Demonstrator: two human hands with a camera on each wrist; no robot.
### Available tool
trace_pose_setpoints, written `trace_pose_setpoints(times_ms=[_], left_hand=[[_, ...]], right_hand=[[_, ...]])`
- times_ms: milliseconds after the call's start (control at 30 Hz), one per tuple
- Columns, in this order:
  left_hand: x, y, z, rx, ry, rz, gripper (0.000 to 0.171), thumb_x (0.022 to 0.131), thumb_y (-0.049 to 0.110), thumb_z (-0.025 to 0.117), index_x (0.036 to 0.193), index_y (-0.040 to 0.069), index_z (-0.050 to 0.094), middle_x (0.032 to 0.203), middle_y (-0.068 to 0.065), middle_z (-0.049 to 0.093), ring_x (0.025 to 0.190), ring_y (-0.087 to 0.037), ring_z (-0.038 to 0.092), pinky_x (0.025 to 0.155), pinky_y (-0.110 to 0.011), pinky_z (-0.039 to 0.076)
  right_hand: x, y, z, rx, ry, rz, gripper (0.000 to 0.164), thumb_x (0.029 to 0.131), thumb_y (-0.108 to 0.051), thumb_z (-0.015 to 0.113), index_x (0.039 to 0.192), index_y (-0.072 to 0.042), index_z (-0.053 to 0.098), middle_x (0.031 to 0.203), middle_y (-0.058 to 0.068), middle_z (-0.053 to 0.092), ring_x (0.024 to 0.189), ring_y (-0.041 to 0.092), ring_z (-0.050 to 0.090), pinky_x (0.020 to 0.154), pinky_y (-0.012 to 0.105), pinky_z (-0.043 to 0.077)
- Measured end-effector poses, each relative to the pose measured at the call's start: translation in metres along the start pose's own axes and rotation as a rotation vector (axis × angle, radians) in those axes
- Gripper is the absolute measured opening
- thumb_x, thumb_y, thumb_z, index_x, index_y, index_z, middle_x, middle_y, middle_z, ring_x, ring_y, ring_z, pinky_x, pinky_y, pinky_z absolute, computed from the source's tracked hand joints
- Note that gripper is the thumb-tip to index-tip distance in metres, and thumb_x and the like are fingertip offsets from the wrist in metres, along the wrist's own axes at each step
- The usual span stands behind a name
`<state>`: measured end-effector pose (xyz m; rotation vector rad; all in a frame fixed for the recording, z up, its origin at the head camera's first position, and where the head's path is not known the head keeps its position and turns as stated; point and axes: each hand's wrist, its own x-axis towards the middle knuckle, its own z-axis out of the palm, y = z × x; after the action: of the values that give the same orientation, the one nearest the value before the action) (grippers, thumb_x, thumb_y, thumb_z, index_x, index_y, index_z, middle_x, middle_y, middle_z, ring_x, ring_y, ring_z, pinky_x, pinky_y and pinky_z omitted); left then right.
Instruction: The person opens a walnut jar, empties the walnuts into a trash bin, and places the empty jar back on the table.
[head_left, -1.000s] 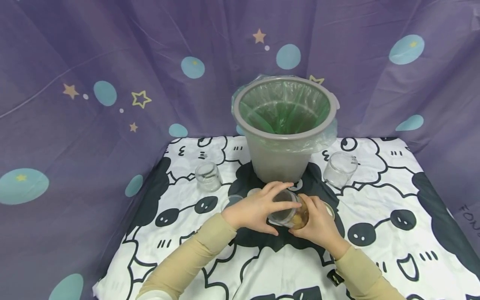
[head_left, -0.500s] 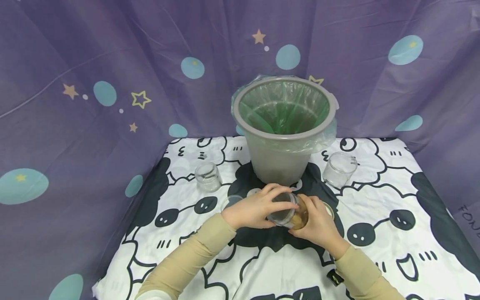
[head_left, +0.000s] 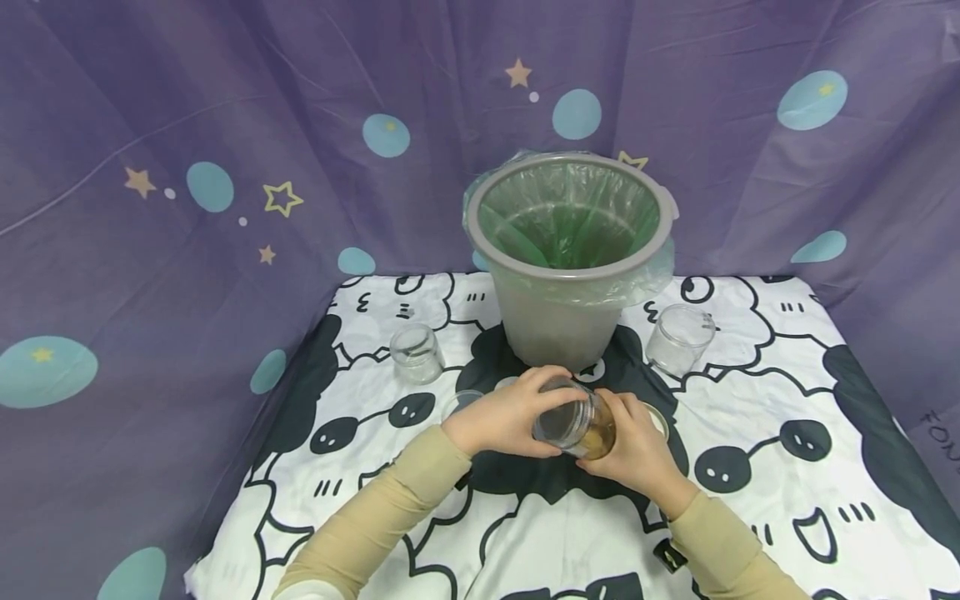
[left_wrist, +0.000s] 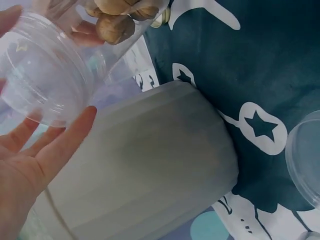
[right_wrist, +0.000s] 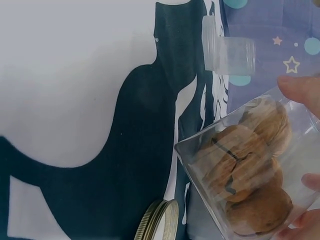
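In the head view my left hand [head_left: 498,421] grips a clear jar [left_wrist: 45,70] with thumb and fingers spread round its side. No contents show in that jar in the left wrist view. My right hand [head_left: 637,442] holds a second clear jar [right_wrist: 295,200], tilted on its side, with several walnuts [right_wrist: 257,210] near its base. The two jars lie mouth toward mouth, their rims close together in front of the bin. Beside the right hand a gold screw lid [right_wrist: 157,222] stands out from behind the fingers, partly hidden in the head view.
A grey bin [head_left: 558,321] with a green plastic liner [head_left: 570,217] stands right behind the hands. One clear jar [head_left: 416,354] is to its left, another clear jar [head_left: 681,340] to its right. Behind the left wrist a clear round container [left_wrist: 305,155] rests on the patterned cloth [head_left: 780,392].
My left thumb has closed in on the jar, and the left hand has turned that jar slightly, so more of the rims shows. My right hand has stayed almost still.
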<state>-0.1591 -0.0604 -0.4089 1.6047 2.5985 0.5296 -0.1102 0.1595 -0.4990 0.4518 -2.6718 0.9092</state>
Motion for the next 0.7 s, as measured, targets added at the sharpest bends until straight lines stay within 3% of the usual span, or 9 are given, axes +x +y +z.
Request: trace_pose_setpoints(times_ms=[267,500,700], left_hand=[[-0.004,-0.005,0.003,-0.083,0.040,-0.069,0.077,0.075,0.035,0.080,0.138,0.018,0.041,0.139,-0.012,0.036,0.121,-0.025,0.048,0.095,-0.033,0.048],[-0.008,-0.010,0.006,-0.309,0.164,-0.098,0.076,0.074,0.018,0.081,0.135,0.009,0.037,0.138,-0.014,0.032,0.122,-0.025,0.047,0.096,-0.027,0.048],[-0.011,-0.013,0.011,-0.424,0.207,-0.143,0.076,0.074,0.012,0.081,0.134,0.005,0.034,0.137,-0.013,0.030,0.126,-0.025,0.043,0.099,-0.027,0.046]], right_hand=[[-0.001,0.003,-0.001,0.032,0.015,0.007,0.102,0.042,-0.030,0.094,0.129,-0.006,0.048,0.104,0.017,0.052,0.088,0.029,0.055,0.072,0.045,0.051],[0.002,0.009,-0.002,0.091,0.040,0.033,0.099,0.044,-0.028,0.094,0.129,-0.006,0.047,0.104,0.015,0.054,0.090,0.027,0.053,0.074,0.046,0.048],[0.002,0.012,-0.004,0.179,0.039,0.078,0.096,0.049,-0.023,0.093,0.130,-0.004,0.045,0.109,0.016,0.053,0.097,0.027,0.051,0.078,0.051,0.049]])
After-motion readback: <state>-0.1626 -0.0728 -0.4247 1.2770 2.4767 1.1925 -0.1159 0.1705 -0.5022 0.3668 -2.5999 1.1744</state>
